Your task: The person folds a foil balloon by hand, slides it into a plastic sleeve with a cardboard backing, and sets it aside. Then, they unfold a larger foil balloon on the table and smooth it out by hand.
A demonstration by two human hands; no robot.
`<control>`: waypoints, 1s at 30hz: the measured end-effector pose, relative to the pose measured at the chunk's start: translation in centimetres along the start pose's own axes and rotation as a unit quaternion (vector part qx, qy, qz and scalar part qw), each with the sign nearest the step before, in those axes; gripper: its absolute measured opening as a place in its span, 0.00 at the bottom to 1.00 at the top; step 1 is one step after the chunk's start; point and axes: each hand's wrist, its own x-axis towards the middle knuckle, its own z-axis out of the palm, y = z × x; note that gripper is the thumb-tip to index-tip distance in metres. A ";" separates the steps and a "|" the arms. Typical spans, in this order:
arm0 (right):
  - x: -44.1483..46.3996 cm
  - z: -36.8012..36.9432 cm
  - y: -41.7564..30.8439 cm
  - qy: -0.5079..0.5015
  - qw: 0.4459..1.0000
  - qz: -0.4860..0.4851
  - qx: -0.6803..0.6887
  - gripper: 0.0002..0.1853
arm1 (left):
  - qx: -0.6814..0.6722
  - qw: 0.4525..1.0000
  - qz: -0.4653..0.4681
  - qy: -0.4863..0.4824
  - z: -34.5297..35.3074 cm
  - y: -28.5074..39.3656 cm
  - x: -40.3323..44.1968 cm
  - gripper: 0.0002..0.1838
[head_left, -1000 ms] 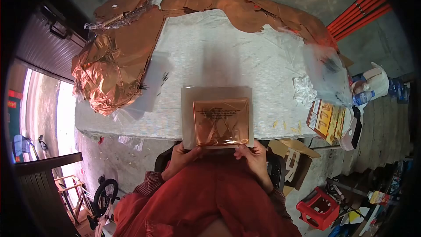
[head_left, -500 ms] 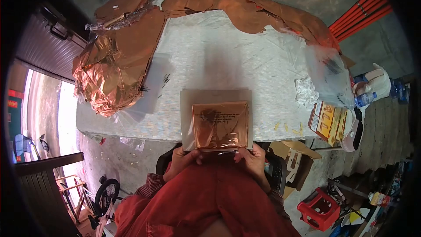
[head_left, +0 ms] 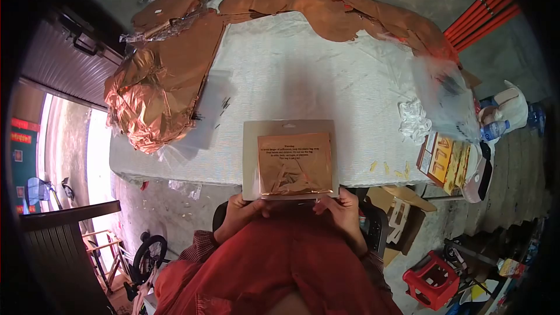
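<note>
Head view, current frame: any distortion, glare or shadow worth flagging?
Head view: wide-angle distortion bows the table, with black vignetting at the corners; head view: the bright strip at left looks blown out, and the crumpled copper foil glints; head view: a soft dark shadow lies beyond the packet, whose small print is hard to read.

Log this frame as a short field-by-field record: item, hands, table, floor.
Item: flat rectangular copper-coloured foil package, pale border, dark printed text
Left hand: holding its near-left corner
Right hand: holding its near-right corner
Table: white textured surface; crumpled copper-coloured foil heap at left
Floor: red plastic stool, right
</note>
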 end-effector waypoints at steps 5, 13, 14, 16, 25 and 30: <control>0.4 0.3 0.6 0.016 1.000 -0.018 0.001 0.04 | 0.008 0.999 -0.002 0.044 0.1 -0.7 -0.1 0.07; 0.7 1.8 -0.8 0.052 0.999 0.004 0.008 0.04 | -0.036 0.994 0.057 0.089 1.3 -0.4 0.1 0.10; 0.7 1.9 -1.5 0.059 0.998 0.015 0.016 0.04 | -0.031 0.995 0.049 0.087 1.0 -0.2 0.2 0.11; 0.8 2.3 -3.7 0.057 0.998 0.024 0.001 0.04 | -0.026 0.995 0.038 0.084 1.1 1.2 0.3 0.12; 4.6 1.1 -6.2 0.046 0.987 0.057 -0.143 0.08 | 0.449 0.876 0.144 0.098 0.0 9.4 0.8 0.10; 5.5 1.1 -7.4 0.039 0.985 0.101 -0.137 0.07 | 0.587 0.730 0.337 -0.098 4.4 9.9 7.4 0.20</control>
